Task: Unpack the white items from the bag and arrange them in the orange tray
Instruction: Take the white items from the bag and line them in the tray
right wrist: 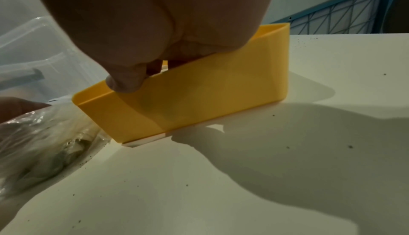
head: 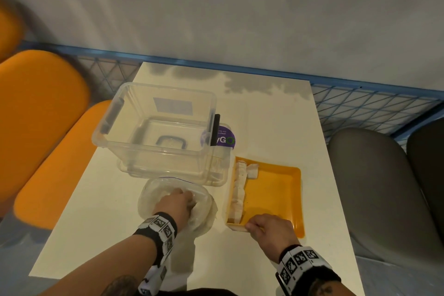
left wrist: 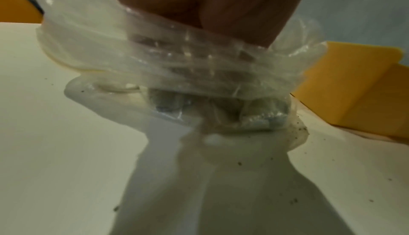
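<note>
A crumpled clear plastic bag (head: 150,196) lies on the white table (head: 269,118), in front of a clear bin. My left hand (head: 175,203) is plunged into its mouth, and the plastic hides the fingers. In the left wrist view white items (left wrist: 258,116) show through the bag (left wrist: 177,63) below the fingers. To the right sits the orange tray (head: 276,194), with several white items (head: 240,185) lined along its left wall. My right hand (head: 266,227) pinches the tray's near wall (right wrist: 199,98), thumb (right wrist: 124,83) on the rim.
A large clear plastic bin (head: 163,132) stands just behind the bag, with a purple label (head: 225,138) at its right side. Orange chairs (head: 40,108) flank the table on the left, grey chairs (head: 374,182) on the right. A blue wire fence (head: 372,106) runs behind.
</note>
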Demonstrator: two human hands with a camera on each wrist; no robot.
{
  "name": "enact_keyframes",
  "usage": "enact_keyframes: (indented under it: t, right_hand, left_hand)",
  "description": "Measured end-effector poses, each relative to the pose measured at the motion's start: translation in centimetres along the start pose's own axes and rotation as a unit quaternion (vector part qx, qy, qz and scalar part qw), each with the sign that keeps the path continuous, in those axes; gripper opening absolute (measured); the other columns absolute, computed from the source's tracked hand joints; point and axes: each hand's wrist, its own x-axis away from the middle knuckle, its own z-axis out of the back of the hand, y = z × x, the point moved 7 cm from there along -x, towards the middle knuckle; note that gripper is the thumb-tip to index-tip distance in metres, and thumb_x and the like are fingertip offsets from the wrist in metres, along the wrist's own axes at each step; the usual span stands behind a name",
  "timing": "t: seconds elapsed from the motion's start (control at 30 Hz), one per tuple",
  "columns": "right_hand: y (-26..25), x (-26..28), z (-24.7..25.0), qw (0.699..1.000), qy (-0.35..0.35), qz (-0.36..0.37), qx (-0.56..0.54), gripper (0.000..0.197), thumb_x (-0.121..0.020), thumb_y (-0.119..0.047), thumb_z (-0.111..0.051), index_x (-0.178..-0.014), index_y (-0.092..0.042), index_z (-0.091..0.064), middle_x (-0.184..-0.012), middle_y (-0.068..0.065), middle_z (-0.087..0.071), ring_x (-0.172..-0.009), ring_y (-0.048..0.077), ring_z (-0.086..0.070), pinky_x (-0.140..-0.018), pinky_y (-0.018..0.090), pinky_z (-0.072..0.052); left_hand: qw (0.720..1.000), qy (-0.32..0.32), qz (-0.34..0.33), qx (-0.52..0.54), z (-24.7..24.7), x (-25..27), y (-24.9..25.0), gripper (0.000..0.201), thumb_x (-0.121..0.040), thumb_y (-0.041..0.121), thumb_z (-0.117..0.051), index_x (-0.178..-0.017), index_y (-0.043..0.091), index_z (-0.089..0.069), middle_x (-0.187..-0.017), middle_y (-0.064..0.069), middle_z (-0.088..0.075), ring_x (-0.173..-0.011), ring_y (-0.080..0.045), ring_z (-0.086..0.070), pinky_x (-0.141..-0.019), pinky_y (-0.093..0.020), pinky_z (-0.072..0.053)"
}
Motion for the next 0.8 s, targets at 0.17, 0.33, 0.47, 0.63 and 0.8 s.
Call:
enact_keyframes:
  t: [0.17,0.33,0.47,0.63,0.8]
  right_hand:
    - [0.0,0.0,0.0,1.000,-0.002,-0.001,0.004,0.036,-0.098,-0.056,-0.037,-0.113,-0.037,-0.064,-0.117,-0.012,-0.066,-0.112,0.017,-0.055,-0.099,0.037,-0.036]
    - [-0.1,0.0,0.2,1.000,-0.010,-0.008,-0.004,0.035,-0.098,-0.056,-0.038,-0.113,-0.038,-0.064,-0.117,-0.012,-0.066,-0.112,0.017,-0.055,-0.101,0.038,-0.037]
    - [-0.5,0.5,0.7,1.000,-0.012,-0.008,-0.016,0.034,-0.097,-0.055,-0.040,-0.113,-0.038,-0.065,-0.116,-0.013,-0.066,-0.111,0.015,-0.055,-0.103,0.037,-0.038]
    - [-1.0,0.9,1.5,0.999,-0.014,-0.015,-0.034,0.032,-0.095,-0.057,-0.042,-0.108,-0.039,-0.065,-0.112,-0.016,-0.067,-0.109,0.013,-0.058,-0.103,0.035,-0.039]
    - [-2.5,0.7,3.6,0.996,0.023,0.015,-0.081,0.026,-0.091,-0.062,-0.045,-0.099,-0.043,-0.061,-0.106,-0.020,-0.067,-0.104,0.007,-0.060,-0.099,0.034,-0.044]
  left_hand:
    - [0.997,0.051,0.027,0.055,2.1,0.9,-0.8,0.005,-0.093,0.029,-0.055,-0.092,0.024,-0.054,-0.081,0.003,-0.064,-0.071,-0.015,-0.057,-0.067,-0.026,-0.043]
    - [0.982,0.045,0.027,0.183,3.8,1.6,-2.0,0.020,-0.095,0.019,-0.054,-0.089,0.036,-0.062,-0.082,0.007,-0.068,-0.076,-0.012,-0.063,-0.066,-0.023,-0.045]
    - [0.893,0.008,0.077,0.443,4.0,1.9,-2.9,0.018,-0.097,0.007,-0.053,-0.100,0.017,-0.069,-0.078,-0.009,-0.066,-0.069,-0.026,-0.060,-0.076,-0.049,-0.060]
    - [0.762,-0.105,0.062,0.636,4.8,3.1,1.6,0.018,-0.102,0.005,-0.046,-0.109,0.005,-0.062,-0.082,-0.018,-0.063,-0.063,-0.025,-0.060,-0.052,-0.032,-0.051]
    - [0.817,-0.136,-0.017,0.560,5.1,2.7,5.4,0.013,-0.100,0.009,-0.051,-0.097,0.015,-0.062,-0.066,0.000,-0.053,-0.053,-0.014,-0.046,-0.050,-0.026,-0.040]
